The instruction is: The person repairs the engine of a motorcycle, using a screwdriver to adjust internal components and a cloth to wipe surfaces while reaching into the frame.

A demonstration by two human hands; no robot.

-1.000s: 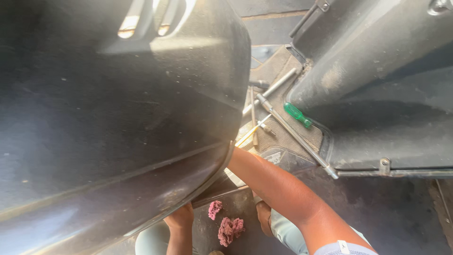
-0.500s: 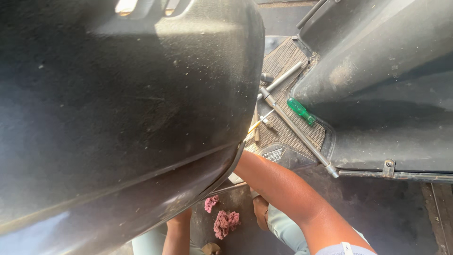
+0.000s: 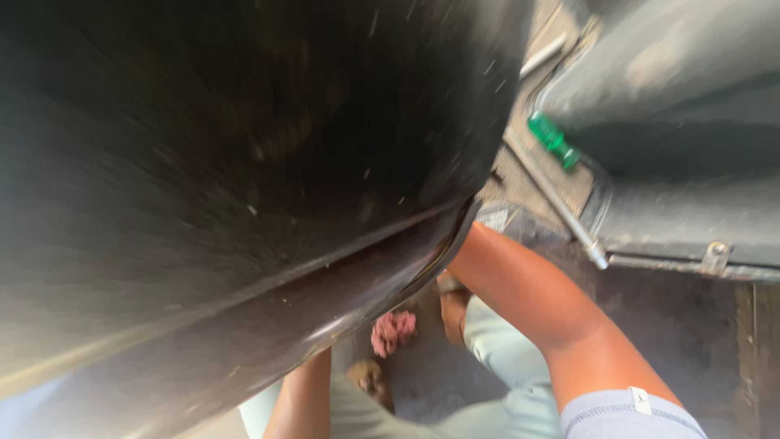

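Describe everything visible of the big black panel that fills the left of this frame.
The black panel is a large, curved, glossy sheet, plastic by its look, dusty and flecked with pale specks. A raised ridge runs along it near the lower edge, and that rounded edge catches the light. It tilts across the view, blurred, covering most of the frame. Both forearms pass under its lower edge, the right arm and the left arm, so the hands are hidden. Whether they grip it cannot be told.

big black panel (image 3: 244,187) blocks the left; narrow gap beside green screwdriver (image 3: 554,141)
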